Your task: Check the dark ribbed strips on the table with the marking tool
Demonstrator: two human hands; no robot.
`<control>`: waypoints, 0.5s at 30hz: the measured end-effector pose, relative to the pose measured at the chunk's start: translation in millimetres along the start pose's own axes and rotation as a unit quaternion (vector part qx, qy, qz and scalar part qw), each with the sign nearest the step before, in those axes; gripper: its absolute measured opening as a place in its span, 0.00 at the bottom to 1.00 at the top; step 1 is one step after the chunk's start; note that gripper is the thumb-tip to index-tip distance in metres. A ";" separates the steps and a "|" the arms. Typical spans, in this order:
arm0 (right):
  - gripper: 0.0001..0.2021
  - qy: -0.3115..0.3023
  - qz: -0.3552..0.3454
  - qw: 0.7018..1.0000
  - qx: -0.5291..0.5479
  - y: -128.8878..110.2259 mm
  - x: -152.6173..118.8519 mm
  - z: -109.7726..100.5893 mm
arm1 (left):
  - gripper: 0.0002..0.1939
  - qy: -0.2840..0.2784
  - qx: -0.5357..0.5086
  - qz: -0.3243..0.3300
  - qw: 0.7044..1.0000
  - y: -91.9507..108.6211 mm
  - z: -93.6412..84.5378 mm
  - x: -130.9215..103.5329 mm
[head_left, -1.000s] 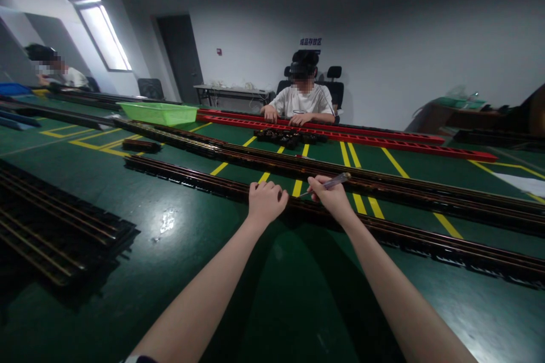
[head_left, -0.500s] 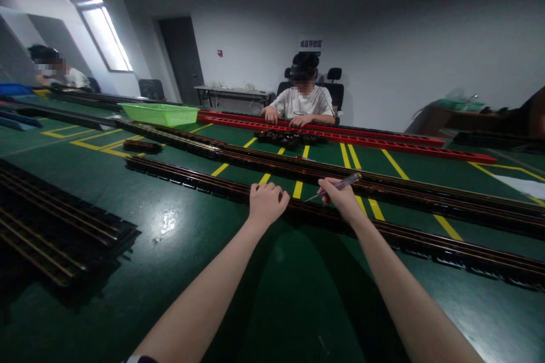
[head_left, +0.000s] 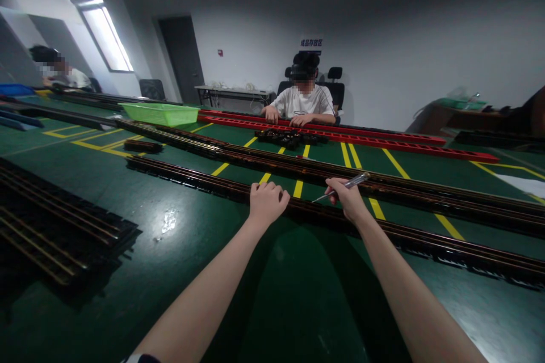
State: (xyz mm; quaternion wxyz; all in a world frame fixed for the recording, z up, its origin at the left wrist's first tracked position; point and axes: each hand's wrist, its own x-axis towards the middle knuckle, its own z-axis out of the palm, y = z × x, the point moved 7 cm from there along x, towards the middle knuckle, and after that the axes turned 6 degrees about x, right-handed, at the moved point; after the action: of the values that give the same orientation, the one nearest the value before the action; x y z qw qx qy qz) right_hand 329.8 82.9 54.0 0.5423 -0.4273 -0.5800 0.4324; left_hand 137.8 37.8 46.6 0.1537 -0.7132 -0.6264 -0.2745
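Observation:
My left hand rests with curled fingers on a long dark rail with copper strips that runs across the green table. My right hand holds a slim screwdriver with a clear handle, its tip pointing left and down at the same rail. The two hands are about a hand's width apart on the rail.
More long dark rails lie behind the near one. A stack of rails sits at the left. Red rails, a pile of small black parts and a green tray lie farther back. A person sits opposite; another person sits far left.
My right hand with the screwdriver has slid to the right along the rail. My left hand has stayed in place.

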 end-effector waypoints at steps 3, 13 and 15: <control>0.16 0.006 0.004 1.000 0.002 -0.5 0.2 -0.5 | 0.19 -0.002 -0.002 0.000 1.000 0.0 0.2 -0.1; 0.15 0.029 0.009 0.998 0.052 2.9 2.9 -5.4 | 0.19 -0.001 0.001 0.005 1.000 0.3 0.2 -0.1; 0.14 0.038 0.009 0.998 0.055 2.9 3.3 -6.6 | 0.18 0.002 0.010 0.002 1.000 0.0 0.5 -0.1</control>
State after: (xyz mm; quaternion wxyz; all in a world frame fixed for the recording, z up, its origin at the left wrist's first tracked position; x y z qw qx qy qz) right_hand 336.3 87.2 52.3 0.5825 -0.4185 -0.5305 0.4518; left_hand 137.9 38.0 46.2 0.1627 -0.7122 -0.6274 -0.2698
